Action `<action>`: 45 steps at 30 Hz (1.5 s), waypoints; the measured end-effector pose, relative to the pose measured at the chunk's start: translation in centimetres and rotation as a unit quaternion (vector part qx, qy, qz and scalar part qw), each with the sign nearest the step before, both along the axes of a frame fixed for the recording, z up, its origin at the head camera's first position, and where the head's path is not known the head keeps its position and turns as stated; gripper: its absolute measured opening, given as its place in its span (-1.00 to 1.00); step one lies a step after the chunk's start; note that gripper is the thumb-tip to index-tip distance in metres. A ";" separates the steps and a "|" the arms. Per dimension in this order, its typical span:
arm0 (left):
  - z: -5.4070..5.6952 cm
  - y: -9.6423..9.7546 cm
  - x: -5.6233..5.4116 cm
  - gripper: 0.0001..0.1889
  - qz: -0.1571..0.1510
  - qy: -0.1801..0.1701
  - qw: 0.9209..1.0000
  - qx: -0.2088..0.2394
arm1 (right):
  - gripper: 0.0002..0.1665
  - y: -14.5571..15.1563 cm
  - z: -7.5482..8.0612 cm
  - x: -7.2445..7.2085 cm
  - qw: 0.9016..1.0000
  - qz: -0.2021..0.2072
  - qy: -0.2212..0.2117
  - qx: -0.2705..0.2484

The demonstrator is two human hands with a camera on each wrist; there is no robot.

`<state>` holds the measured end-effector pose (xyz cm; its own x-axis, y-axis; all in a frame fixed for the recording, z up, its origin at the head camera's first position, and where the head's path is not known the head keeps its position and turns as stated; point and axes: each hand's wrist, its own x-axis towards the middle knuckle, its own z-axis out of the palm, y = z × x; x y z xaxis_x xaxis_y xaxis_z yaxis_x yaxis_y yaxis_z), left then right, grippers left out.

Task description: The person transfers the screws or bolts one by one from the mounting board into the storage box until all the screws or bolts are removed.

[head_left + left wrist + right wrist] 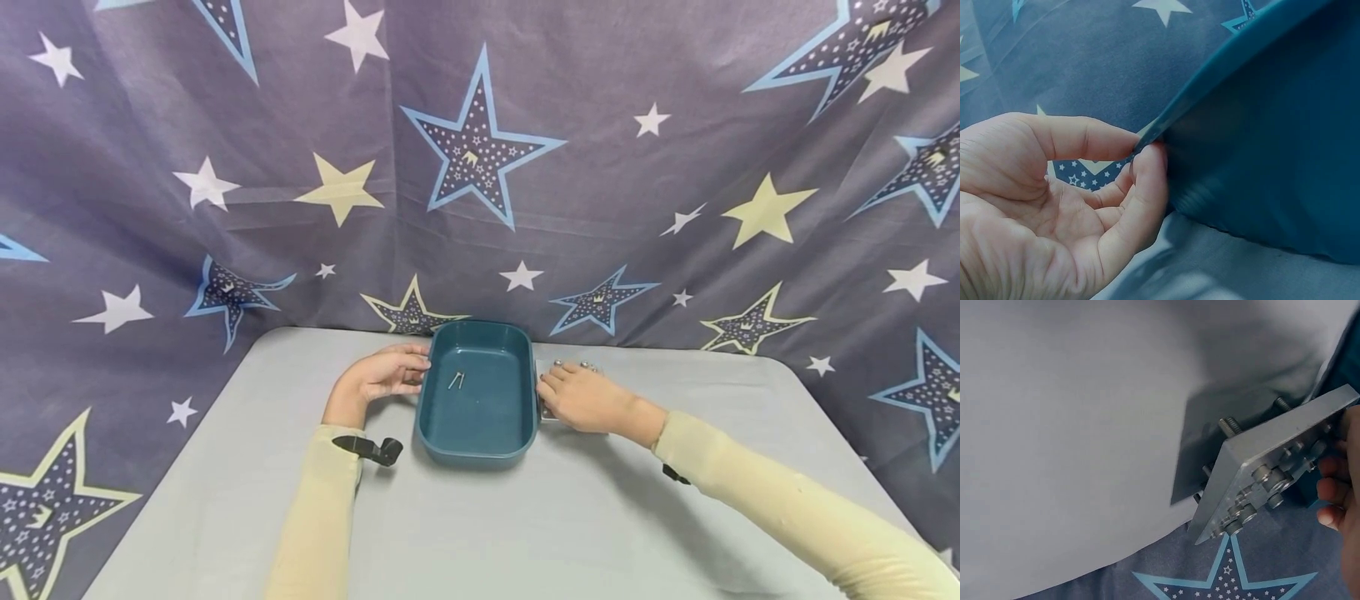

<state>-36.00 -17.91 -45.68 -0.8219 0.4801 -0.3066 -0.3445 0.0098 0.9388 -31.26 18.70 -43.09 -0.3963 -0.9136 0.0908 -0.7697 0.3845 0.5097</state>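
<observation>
Left hand (386,372) pinches blue tray (477,457) by its left rim on grey table (480,542), two small screws (461,380) lying inside, while right hand (587,401), apart from it, grips bolt-studded metal plate (1291,429) just beside tray's right side.

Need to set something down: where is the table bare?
Bare table: in front of the tray, between the sleeves; also from the right sleeve to the right edge. Crowded: the tray's left side, by the left hand, and its right, by the right hand and plate.
</observation>
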 end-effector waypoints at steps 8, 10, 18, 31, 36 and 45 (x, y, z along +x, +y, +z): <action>-0.3 -0.1 -0.1 -0.70 0.000 -0.002 1.000 0.001 | -0.79 0.1 -0.3 0.0 1.000 0.009 0.022 0.007; -0.3 -0.1 -0.2 -0.70 0.000 -0.002 1.000 0.002 | -0.80 0.1 -0.2 0.0 1.000 0.006 0.018 0.004; -0.2 0.0 -0.1 -0.70 0.004 -0.006 1.000 0.007 | -0.82 -0.3 0.1 0.2 1.000 -0.009 0.002 -0.002; -0.1 0.0 -0.1 -0.71 0.004 -0.007 1.000 0.009 | -0.84 -0.3 0.1 0.0 1.000 -0.009 0.001 -0.005; -0.3 0.0 -0.2 -0.69 0.003 -0.002 1.000 0.002 | -0.86 -0.3 0.1 0.1 1.000 -0.013 -0.014 -0.016; -0.1 0.1 -0.1 -0.62 0.006 -0.006 1.000 0.001 | -0.85 -0.2 0.0 -0.1 0.999 -0.016 -0.031 -0.036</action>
<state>-36.08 -17.76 -45.78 -0.8235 0.4708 -0.3166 -0.3566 0.0046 0.9343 -31.33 18.47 -43.11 -0.4317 -0.8925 0.1310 -0.7856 0.4434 0.4316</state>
